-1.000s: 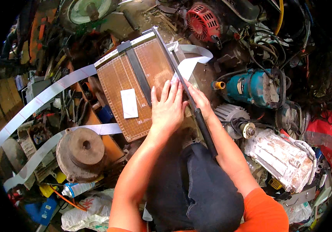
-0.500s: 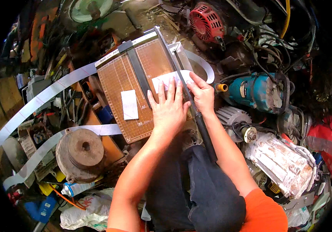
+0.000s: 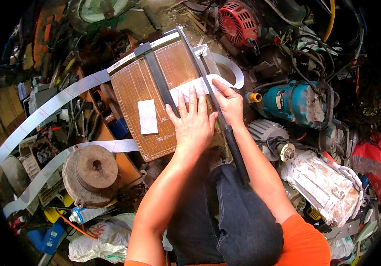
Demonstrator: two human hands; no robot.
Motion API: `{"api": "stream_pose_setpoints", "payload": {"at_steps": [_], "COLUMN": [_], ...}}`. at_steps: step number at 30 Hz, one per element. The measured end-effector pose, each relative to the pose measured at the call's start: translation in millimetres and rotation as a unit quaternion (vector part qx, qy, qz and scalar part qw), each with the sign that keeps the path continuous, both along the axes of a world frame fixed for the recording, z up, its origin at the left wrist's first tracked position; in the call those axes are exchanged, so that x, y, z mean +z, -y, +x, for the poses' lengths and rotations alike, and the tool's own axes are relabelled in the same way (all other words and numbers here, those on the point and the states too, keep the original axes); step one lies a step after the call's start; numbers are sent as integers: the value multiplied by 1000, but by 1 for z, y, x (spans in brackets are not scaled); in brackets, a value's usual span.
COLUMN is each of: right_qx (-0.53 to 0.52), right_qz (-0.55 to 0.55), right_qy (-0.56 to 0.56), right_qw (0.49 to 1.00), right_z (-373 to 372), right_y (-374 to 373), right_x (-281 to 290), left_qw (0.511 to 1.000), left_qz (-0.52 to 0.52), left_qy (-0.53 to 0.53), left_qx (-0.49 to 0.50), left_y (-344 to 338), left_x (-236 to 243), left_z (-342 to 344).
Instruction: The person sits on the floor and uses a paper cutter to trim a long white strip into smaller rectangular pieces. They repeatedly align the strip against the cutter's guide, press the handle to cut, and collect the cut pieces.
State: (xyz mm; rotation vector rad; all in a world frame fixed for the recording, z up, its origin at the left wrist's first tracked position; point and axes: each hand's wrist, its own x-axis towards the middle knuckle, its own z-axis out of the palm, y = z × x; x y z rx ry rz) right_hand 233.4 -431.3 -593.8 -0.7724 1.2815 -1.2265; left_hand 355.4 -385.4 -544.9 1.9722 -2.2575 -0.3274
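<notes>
A brown gridded paper trimmer (image 3: 126,91) lies above my lap, its long black-handled blade arm (image 3: 228,137) running along its right side and a dark slider bar (image 3: 159,82) across the board. My left hand (image 3: 190,124) is open, palm down, fingertips on a white paper strip (image 3: 181,90) lying across the board under the blade arm. My right hand (image 3: 228,102), fingers closed, holds that strip at the right of the blade, where it curls back in a loop. A small white paper piece (image 3: 147,116) rests on the board's left part. Long paper bands (image 3: 48,113) trail leftward.
Heaped machinery surrounds me: a round iron casting (image 3: 90,177) left, a red slotted engine cover (image 3: 235,22) above, a teal pump (image 3: 299,102), a grey motor (image 3: 266,139) and a crusted white motor (image 3: 319,186) right. Cables, scrap and sacks (image 3: 99,239) lie among them.
The strip has moved leftward onto the board, reaching the slider bar. My right hand has come up and round to grasp it; my left fingers have spread across it.
</notes>
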Motion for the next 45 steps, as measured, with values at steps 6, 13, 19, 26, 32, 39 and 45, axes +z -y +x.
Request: {"api": "stream_pose_setpoints", "payload": {"at_steps": [6,13,19,26,32,39,45], "right_qx": [6,15,162,181,171,252,238], "right_qz": [19,15,-6,19,40,105,129], "right_qy": [5,-14,107,46,-48,-201,50], "right_qw": [1000,1000,981,982,983,941,961], "right_z": [0,0,-18,-22,-29,-66,-75], "right_y": [1,-1,-9,-8,-21,-90,-80], "right_x": [5,6,9,23,15,58,112], "left_qw": [1000,1000,1000,999,1000,999,997], "left_qz": [-4,-10,-10,4,10,-5,45], "left_qy": [-10,-12,-16,-29,-16,-40,-37], "left_qx": [9,8,14,27,17,26,-56], "left_y": [0,0,1,2,-2,-1,-13], "left_x": [-1,-1,-3,-6,-4,-7,12], "left_z": [0,3,5,6,4,8,11]}}
